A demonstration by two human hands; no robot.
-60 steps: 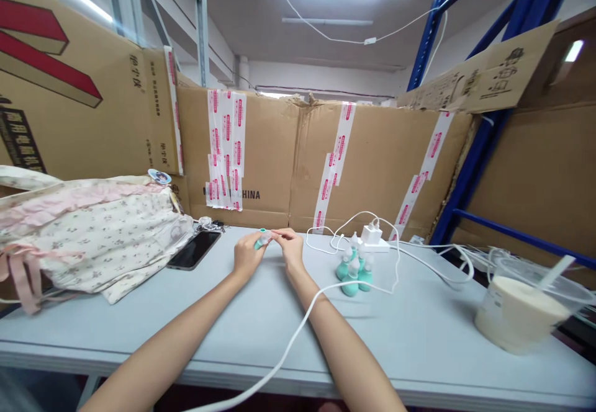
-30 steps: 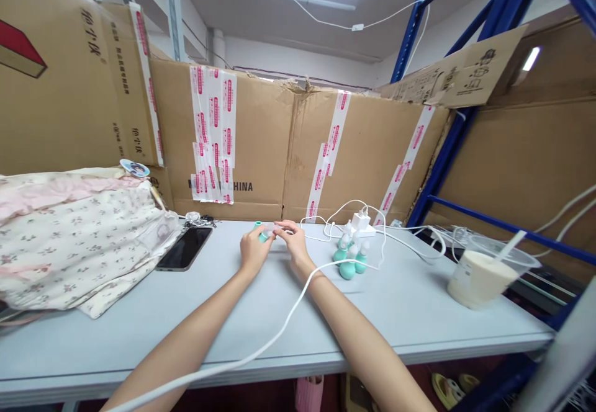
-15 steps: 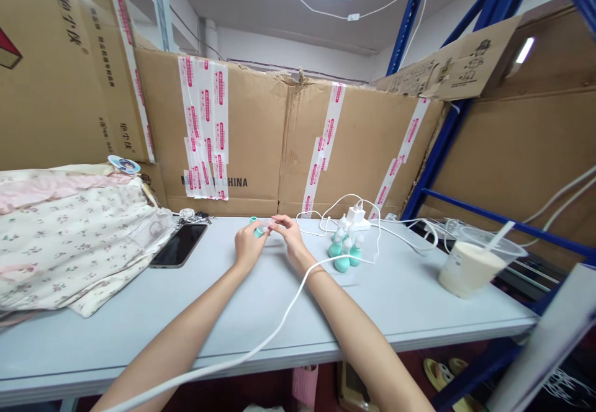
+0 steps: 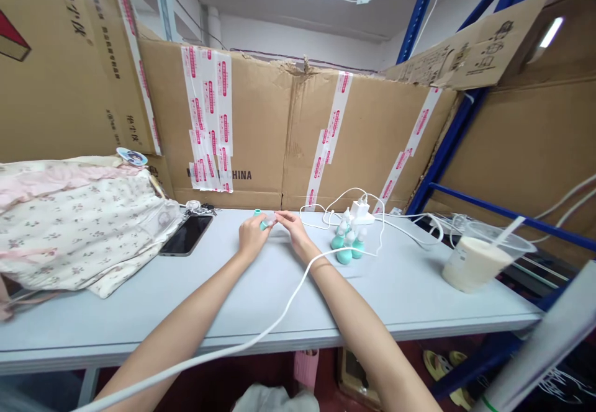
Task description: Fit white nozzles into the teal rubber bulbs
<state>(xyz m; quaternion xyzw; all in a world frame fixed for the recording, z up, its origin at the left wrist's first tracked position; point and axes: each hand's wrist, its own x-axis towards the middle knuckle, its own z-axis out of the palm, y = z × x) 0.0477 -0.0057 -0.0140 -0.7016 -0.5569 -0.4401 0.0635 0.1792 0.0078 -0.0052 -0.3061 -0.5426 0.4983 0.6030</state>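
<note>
My left hand (image 4: pixel 252 238) is closed around a small teal-and-clear bottle (image 4: pixel 264 223), held just above the table near its back edge. At its right end, the fingers of my right hand (image 4: pixel 292 228) pinch together on the clear tip. My fingers partly cover the bottle, so its full shape is hidden. Behind my left hand is a small teal ring-like piece (image 4: pixel 257 212). To the right of my right hand, several teal bulb-shaped bottles (image 4: pixel 344 254) with whitish tops stand in a cluster.
A white cable (image 4: pixel 279 327) crosses over my right forearm toward a white plug adapter (image 4: pixel 360 212). On the grey table (image 4: pixel 177 300) lie a black phone (image 4: pixel 187 236) and a floral cloth bag (image 4: pixel 79 232) at left. A cup of pale drink (image 4: pixel 477 263) stands at right; cardboard (image 4: pixel 261 126) walls the back.
The view has shifted slightly, moving the scene a little right and up. Both hands remain together on the bottle, which now points more toward the right hand's fingertips.
</note>
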